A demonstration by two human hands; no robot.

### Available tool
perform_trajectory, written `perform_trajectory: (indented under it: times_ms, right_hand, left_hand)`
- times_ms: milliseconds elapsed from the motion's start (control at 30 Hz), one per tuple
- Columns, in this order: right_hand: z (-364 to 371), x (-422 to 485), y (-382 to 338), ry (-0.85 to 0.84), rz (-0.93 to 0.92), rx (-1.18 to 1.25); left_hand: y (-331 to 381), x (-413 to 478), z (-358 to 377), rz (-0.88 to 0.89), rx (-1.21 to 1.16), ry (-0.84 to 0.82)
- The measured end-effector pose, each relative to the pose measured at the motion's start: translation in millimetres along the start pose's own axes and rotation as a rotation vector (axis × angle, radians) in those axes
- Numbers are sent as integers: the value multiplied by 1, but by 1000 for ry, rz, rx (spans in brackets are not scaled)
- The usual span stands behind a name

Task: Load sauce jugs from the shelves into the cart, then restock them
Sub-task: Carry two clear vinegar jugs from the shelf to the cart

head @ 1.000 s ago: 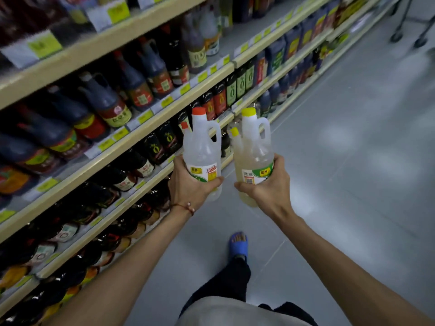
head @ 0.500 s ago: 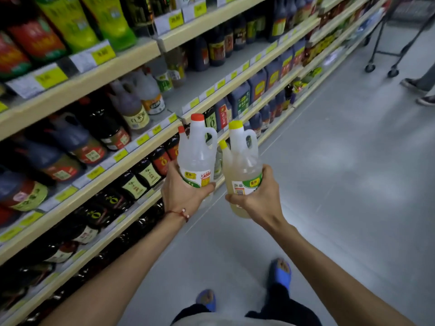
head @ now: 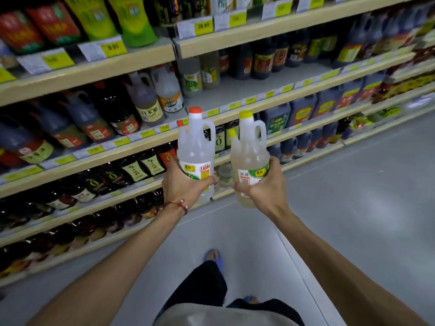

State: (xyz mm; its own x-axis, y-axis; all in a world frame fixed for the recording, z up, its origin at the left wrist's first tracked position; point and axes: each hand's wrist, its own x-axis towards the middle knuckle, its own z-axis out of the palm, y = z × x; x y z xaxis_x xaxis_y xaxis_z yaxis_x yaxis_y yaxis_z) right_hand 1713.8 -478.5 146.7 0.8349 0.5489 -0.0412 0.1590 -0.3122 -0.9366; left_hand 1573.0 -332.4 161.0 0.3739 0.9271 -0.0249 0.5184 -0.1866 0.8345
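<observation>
The person's left hand [head: 183, 184] gripped a clear plastic jug with a red cap [head: 196, 147] round its lower body, fingers wrapped over the label. The right hand [head: 261, 191] gripped a pale-yellow plastic jug with a yellow cap [head: 249, 151] the same way. Both jugs stood upright, long axes vertical, handles turned to the right, close beside one another but apart. No cart was in view.

The landmark was the bare stretch of the cream shelf [head: 247, 89], with yellow price tags on its front edge. Both carried jugs were below that stretch and nearer the person, their caps reaching about the level of its front edge. Just left of the stretch stood similar light jugs [head: 168, 90] with handles, and dark bottles stood behind it and to its right.

Judging by this, restocking was in hand: the gap lay up and ahead of both hands. As the shelving ran along the person's left, the left hand looked slightly nearer, so the red-capped jug could go in first, lifted base-first over the edge.
</observation>
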Motion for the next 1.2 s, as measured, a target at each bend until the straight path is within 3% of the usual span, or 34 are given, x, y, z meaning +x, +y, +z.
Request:
perform_trajectory:
  times_ms: [267, 533, 833, 1200]
  right_hand:
    - [27, 98, -2, -68, -34, -119]
    - [66, 176, -20, -114, -75, -169]
    - [78, 224, -16, -135, -164, -160]
    - [60, 274, 9, -174, -265, -74]
  left_hand:
    - [-3, 84, 35, -88, 142, 88]
    - [-4, 158, 58, -80, 91, 91]
    - [4, 192, 75, -65, -65, 185]
    - [26, 201, 119, -17, -77, 327]
